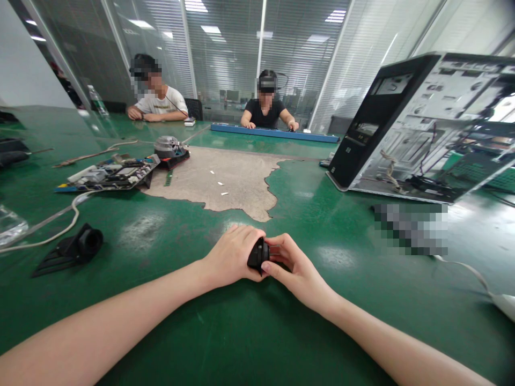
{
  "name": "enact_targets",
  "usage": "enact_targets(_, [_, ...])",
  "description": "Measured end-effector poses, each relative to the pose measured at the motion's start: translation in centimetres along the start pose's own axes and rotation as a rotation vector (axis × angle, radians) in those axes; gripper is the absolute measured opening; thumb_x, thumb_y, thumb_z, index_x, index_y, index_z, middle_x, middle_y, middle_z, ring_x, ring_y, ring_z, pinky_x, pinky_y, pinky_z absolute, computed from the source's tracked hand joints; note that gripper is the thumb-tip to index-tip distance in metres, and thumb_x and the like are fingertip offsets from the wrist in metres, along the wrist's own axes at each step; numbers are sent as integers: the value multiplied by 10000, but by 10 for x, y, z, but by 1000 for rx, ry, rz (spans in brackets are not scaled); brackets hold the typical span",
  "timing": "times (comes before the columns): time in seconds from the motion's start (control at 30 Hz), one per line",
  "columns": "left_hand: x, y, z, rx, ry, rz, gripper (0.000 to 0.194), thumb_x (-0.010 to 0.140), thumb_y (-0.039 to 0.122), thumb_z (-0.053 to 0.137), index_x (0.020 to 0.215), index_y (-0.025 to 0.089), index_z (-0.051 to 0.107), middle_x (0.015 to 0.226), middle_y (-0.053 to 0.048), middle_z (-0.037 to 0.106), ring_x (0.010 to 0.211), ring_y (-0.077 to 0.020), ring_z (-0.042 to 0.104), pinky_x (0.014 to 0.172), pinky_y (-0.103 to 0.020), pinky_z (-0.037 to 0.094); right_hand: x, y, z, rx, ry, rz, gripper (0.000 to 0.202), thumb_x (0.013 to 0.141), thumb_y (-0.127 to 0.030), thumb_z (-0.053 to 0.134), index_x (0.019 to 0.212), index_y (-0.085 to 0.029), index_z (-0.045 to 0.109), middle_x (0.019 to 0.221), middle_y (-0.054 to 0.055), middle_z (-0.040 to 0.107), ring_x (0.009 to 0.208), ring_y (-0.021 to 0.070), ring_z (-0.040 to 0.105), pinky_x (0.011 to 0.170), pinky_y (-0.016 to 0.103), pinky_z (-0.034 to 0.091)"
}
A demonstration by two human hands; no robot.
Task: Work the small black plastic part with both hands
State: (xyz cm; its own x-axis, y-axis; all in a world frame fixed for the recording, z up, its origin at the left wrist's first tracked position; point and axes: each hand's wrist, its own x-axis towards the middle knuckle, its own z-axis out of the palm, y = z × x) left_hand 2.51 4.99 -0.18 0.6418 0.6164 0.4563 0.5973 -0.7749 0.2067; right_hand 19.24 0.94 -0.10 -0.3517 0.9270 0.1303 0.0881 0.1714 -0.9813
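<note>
Near the middle of the green table (193, 327), a small black part (257, 254) is held between both hands. My left hand (233, 256) wraps round it from the left, palm over it, so much of the part is hidden. From the right, my right hand (292, 265) pinches its right side between thumb and fingers. To the left, a black plastic piece with a round opening (82, 244) lies on the table.
A circuit board (115, 174) and a fan-like cooler (171, 150) stand back left by a bare brown patch (237, 182). An open computer case (418, 128) stands right, near a blurred-out object (410, 228). Two people sit across, behind a blue bar (273, 132). Cables lie at both sides.
</note>
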Motion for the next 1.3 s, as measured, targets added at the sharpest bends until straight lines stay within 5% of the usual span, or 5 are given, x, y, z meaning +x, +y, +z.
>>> enact_targets(0.3, [0,0,2,-7,16,3,460,619,361,597,999,176,415,899,-47,569,805,-232,534,713,-353,373,2,1,1,71,4,14,193,783,-291,549,919,-226,429,884,12,536,862,154,561,698,300,515])
enact_targets(0.63, [0,0,1,-10,-10,-6,483,604,344,608,1013,173,416,900,-49,565,808,-231,531,726,-354,374,1,1,-1,-2,-26,-46,231,758,-244,587,932,-223,437,929,11,538,925,157,547,868,359,451])
enact_targets(0.87, [-1,0,3,-3,16,-2,460,615,370,602,992,178,420,881,-45,566,799,-233,535,711,-350,372,3,0,1,91,-1,24,201,776,-297,557,908,-227,423,871,6,540,850,150,558,678,291,516])
enact_targets(1.2, [0,0,0,1,-8,3,492,606,353,606,1015,165,407,910,-52,566,809,-229,526,727,-347,362,1,-1,-1,-38,0,-43,231,751,-262,592,932,-222,454,928,14,536,908,158,544,848,356,456])
enact_targets(1.3, [-1,0,1,3,-1,3,481,617,358,601,1013,165,407,907,-49,564,809,-226,525,724,-343,359,0,0,0,-7,3,-33,196,775,-294,559,926,-225,455,907,11,534,873,155,550,778,331,486])
